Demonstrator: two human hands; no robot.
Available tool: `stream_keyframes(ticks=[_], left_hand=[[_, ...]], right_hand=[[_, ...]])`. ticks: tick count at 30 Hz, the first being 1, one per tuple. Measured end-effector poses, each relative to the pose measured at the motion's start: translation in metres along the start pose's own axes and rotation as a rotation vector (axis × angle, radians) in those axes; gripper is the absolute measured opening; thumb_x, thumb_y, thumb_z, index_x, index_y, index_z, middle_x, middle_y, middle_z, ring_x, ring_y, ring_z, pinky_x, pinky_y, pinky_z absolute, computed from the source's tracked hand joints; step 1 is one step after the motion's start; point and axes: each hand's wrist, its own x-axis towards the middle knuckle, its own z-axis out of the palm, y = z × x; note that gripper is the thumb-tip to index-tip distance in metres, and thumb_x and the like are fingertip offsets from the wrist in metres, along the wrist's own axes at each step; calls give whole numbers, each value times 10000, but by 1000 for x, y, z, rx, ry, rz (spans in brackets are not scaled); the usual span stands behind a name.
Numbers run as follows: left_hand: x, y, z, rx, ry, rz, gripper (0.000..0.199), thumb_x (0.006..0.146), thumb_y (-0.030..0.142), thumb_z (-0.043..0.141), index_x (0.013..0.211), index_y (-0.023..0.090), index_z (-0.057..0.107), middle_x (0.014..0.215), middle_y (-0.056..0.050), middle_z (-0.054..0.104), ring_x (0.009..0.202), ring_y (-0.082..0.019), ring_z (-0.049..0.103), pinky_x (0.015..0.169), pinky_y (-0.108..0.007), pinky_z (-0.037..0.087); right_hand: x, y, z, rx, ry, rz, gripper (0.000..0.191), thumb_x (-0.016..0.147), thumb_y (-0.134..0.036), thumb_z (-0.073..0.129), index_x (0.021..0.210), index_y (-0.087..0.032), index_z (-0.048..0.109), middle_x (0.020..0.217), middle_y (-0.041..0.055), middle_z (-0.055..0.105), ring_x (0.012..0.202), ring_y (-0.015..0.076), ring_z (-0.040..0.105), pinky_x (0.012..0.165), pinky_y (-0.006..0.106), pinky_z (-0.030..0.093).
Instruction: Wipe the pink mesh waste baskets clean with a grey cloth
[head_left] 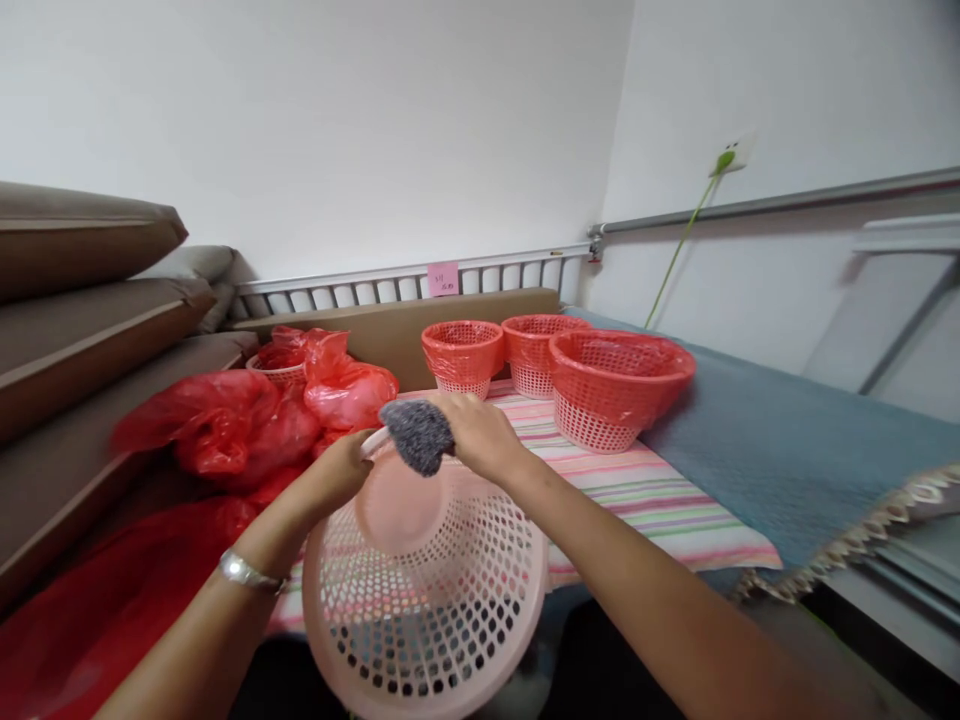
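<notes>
Bare forearms (592, 545) were closest to the camera, honestly, with a pale pink mesh basket (427, 575) between them, wide mouth tipped toward the wearer, base facing away. Right hand (480, 430) was the nearer one to the grey fuzzy pad (417, 437), right against its edge; fingertips were hidden, so couldn't tell if they pinched it. Left hand (346, 468) had fingers wrapped around the pale handle (374, 442), which slanted up and rightward into the pad, over the basket's far end.
</notes>
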Motion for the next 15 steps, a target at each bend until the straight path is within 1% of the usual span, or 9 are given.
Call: stream_keyframes(ticks=[1,4,6,7,9,11,13,15], left_hand=[[-3,-3,-3,-7,6,-12,270,700,190,549,927,146,688,927,-82,747,879,-267,672,821,-369,506],[-11,-8,-9,-30,71,-59,290,692,208,524,918,126,686,874,-71,748,829,-261,678,738,-331,523],[-17,-10,-6,-22,113,-95,346,681,203,508,968,106,676,890,-89,744,840,-265,676,748,-338,521],[-21,-11,-3,-15,124,-104,382,676,187,495,1005,96,666,921,-102,740,867,-266,672,779,-346,514],[-30,-13,4,5,138,-124,451,658,141,467,1072,90,640,987,-116,725,922,-263,660,862,-365,482],[-39,-14,7,3,143,-149,495,656,117,443,1120,94,613,1020,-117,714,952,-259,651,911,-380,453],[-47,-11,2,-31,119,-162,472,683,143,458,1132,99,599,1020,-112,710,950,-262,648,912,-388,452],[-49,-5,-8,-94,25,-152,415,713,205,508,1105,108,606,999,-100,713,931,-265,650,877,-382,472]], right_hand=[[-7,8,3,18,-9,98,412,837,-237,537,1242,-263,463,1162,63,587,1041,204,528,818,310,407],[-40,27,19,54,-99,473,399,810,-224,528,1205,-197,485,1118,113,613,996,243,578,764,319,415],[-68,33,33,90,-124,657,393,805,-213,501,1194,-166,480,1106,137,621,985,257,594,755,320,415],[-82,34,40,120,-109,711,404,802,-213,495,1202,-161,469,1114,142,619,998,258,594,761,317,415],[-103,35,51,193,-49,759,427,785,-205,497,1208,-165,455,1124,135,621,1035,252,583,775,303,416],[-114,37,51,262,2,752,421,765,-183,487,1186,-178,469,1102,113,636,1037,241,584,779,294,419],[-110,37,40,291,42,681,408,750,-155,467,1155,-198,493,1081,87,647,1018,229,590,780,292,420],[-95,33,20,262,61,541,393,740,-142,464,1122,-217,515,1081,66,647,1008,220,589,784,291,416]])
